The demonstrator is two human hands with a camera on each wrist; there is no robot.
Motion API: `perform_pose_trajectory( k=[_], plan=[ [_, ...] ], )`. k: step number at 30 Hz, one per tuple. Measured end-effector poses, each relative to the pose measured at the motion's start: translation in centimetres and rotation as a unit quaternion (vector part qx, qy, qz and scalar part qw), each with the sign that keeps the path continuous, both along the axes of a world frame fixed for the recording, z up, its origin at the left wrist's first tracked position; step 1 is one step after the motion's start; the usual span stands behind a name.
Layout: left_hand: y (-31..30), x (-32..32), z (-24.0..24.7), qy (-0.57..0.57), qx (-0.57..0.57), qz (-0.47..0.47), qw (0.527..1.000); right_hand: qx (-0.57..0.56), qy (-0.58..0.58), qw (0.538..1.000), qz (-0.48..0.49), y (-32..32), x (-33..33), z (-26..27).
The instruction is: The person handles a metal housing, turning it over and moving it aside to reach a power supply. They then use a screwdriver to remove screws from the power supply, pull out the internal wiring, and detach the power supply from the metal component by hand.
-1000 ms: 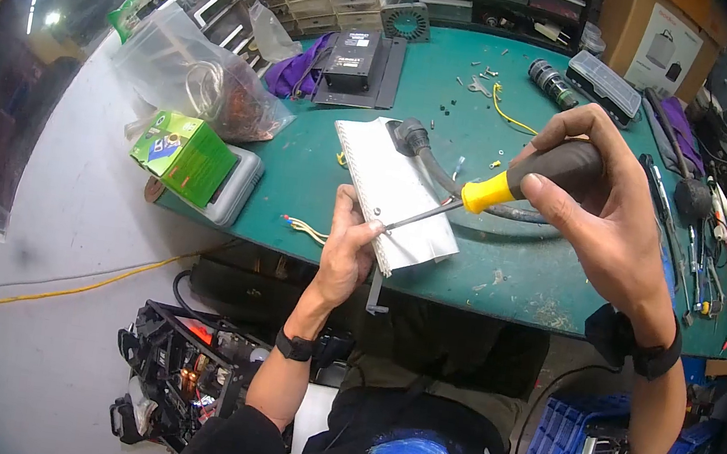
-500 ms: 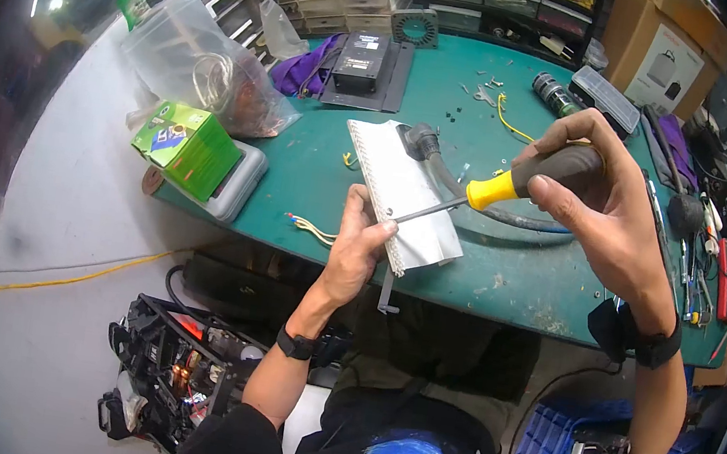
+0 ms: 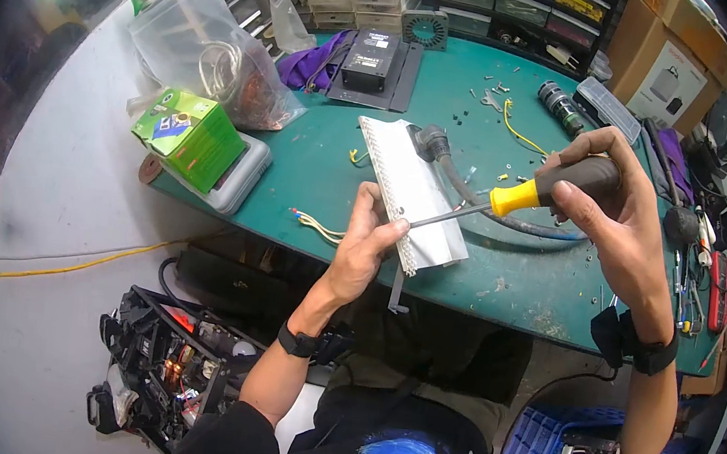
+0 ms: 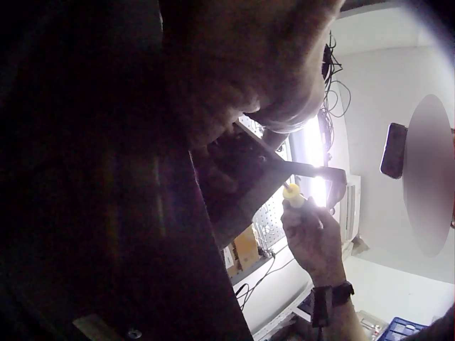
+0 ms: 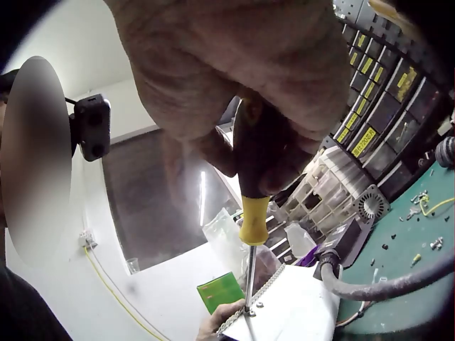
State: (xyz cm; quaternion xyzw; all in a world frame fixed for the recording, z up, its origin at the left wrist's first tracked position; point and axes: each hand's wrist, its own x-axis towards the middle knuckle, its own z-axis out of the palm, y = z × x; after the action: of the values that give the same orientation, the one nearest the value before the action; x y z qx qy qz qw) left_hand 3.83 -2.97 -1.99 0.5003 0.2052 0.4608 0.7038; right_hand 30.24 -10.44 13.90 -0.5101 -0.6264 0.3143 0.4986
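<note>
My left hand grips the lower left edge of a white metal casing with a perforated rim, held tilted over the bench's front. The left thumb lies on its face beside the tip of a screwdriver. My right hand holds that screwdriver by its black and yellow handle, fingers wrapped around it. In the right wrist view, the shaft meets a screw near the casing's perforated edge, and another screw sits beside it. A thick black cable with an angled connector runs behind the casing.
On the green bench lie loose screws, a yellow wire and a black power box. A green carton stands on a grey case at the left. Tools, including a red meter, line the right side.
The head view has shifted, so the bench, the casing and both hands appear slightly farther right. Both hands keep their hold, and the screwdriver stays at the same spot on the casing.
</note>
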Motion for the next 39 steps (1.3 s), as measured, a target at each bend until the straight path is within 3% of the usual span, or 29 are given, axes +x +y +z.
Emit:
perform_pose_trajectory(
  k=[20,25,29,31,35,39],
  plan=[
    [0.1,0.1,-0.2,-0.007,0.012,0.002,1.0,-0.018,-0.017,1.0,-0.014,0.2,0.8,0.0],
    [0.0,0.1,-0.1,-0.016,0.005,-0.004,1.0,0.034,0.003,0.999,0.026,0.6,1.1,-0.6],
    [0.0,0.0,-0.1,-0.014,0.0,-0.002,1.0,0.005,-0.005,1.0,0.027,0.7,1.3,0.0],
    [-0.1,0.1,-0.1,-0.021,0.002,-0.002,1.0,-0.029,-0.055,0.998,0.019,0.6,1.6,0.1],
    [-0.2,0.2,0.2,-0.022,0.0,-0.004,1.0,-0.02,-0.017,1.0,0.002,0.4,1.0,0.1],
    [-0.1,0.1,0.2,-0.008,0.01,0.001,1.0,0.085,0.005,0.993,-0.085,-0.3,2.5,0.2]
  ],
)
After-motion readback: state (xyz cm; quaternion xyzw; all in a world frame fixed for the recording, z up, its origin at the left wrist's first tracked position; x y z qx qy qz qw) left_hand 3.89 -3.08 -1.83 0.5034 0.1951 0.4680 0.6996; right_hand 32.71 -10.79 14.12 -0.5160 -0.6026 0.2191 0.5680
